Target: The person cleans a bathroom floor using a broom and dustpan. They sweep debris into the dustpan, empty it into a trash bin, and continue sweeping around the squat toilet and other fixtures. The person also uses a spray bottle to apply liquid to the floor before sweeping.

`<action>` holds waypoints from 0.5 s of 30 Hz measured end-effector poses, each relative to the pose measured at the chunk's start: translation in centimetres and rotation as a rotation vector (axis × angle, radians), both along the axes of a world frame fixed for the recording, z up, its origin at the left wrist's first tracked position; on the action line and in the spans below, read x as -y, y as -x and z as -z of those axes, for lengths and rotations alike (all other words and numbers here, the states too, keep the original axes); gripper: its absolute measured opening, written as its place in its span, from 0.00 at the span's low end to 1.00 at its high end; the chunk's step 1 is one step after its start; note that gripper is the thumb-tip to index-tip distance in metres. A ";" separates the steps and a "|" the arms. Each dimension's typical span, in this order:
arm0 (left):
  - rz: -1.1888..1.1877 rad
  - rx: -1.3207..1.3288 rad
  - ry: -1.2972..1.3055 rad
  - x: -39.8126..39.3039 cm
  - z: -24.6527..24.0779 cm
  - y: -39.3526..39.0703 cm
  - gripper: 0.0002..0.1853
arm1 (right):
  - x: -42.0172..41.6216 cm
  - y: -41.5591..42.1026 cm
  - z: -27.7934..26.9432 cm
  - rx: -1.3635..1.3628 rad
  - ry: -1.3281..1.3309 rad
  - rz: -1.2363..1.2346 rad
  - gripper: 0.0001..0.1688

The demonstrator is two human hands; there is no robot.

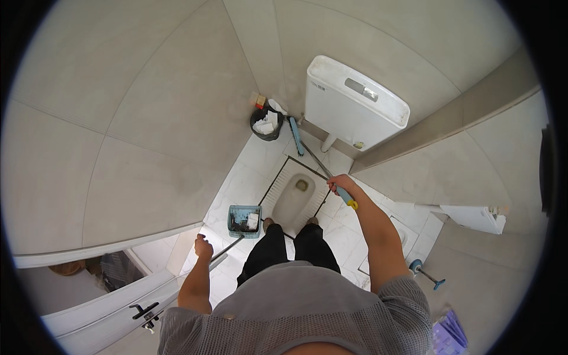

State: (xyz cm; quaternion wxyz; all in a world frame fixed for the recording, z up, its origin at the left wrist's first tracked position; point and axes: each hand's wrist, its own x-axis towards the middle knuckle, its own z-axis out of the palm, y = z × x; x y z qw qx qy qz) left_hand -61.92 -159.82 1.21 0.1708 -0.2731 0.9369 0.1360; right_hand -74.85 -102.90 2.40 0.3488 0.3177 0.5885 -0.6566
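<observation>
My right hand (341, 183) grips a broom (317, 160) by its metal handle, just beyond the blue grip with a yellow end loop. The blue bristled head (295, 136) rests on the floor between the wastebasket and the cistern. On the left, my left hand (203, 246) is raised with its fingers curled; whether it holds anything is unclear. A long-handled blue dustpan (245, 207) stands on the floor near it, with dark dirt and a white piece inside. Its handle (228, 248) runs up behind my left forearm. Before my feet lies a white squat toilet (290, 199).
A white cistern (350, 113) hangs on the wall. A black-lined wastebasket (266, 135) with paper stands in the corner. On the right are a white wall-mounted holder (472, 218), a blue-ended tool (427, 275) and a purple package (450, 333). A door with a black handle (144, 311) stands at lower left.
</observation>
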 end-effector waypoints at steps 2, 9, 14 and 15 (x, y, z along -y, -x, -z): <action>-0.036 0.018 0.029 -0.3 -0.1 -0.2 0.12 | -0.7 1.1 -0.8 -0.031 -0.067 -0.035 0.09; -0.038 -0.008 0.005 -0.4 -1.4 -0.7 0.11 | 0.3 -4.3 -5.0 -0.267 -0.373 -0.251 0.11; -0.062 -0.007 0.013 -0.4 -1.7 -0.5 0.11 | 2.7 -8.4 -9.9 -0.304 -0.606 -0.383 0.14; -0.048 -0.013 0.018 -0.5 -1.7 -0.3 0.11 | 3.2 -9.7 -10.4 -0.266 -0.549 -0.362 0.14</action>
